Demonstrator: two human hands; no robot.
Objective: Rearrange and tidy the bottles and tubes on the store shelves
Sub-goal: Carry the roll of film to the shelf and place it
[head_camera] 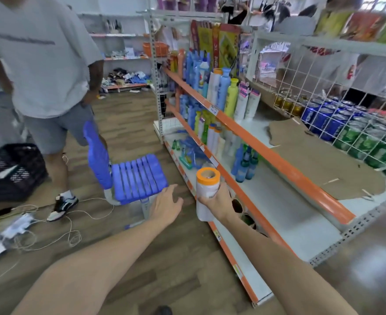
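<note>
My right hand (219, 202) grips a white bottle with an orange cap (206, 187), held upright in front of the orange-edged shelves (278, 160). My left hand (166, 204) is held out flat with its fingers apart, holding nothing, just below the blue chair's seat. Blue, white and yellow bottles and tubes (219, 92) stand in rows at the far end of the top shelf. More bottles (210, 133) crowd the middle shelf, and three blue ones (244, 162) stand apart nearer me. Small packs (187, 151) lie on the bottom shelf.
A blue plastic chair (137, 171) stands left of the shelves. A person in a grey shirt and shorts (46, 76) stands beyond it beside a black crate (12, 171). Cables (51, 223) lie on the wood floor. Cardboard (323, 160) and drink cans (357, 133) fill the shelf top.
</note>
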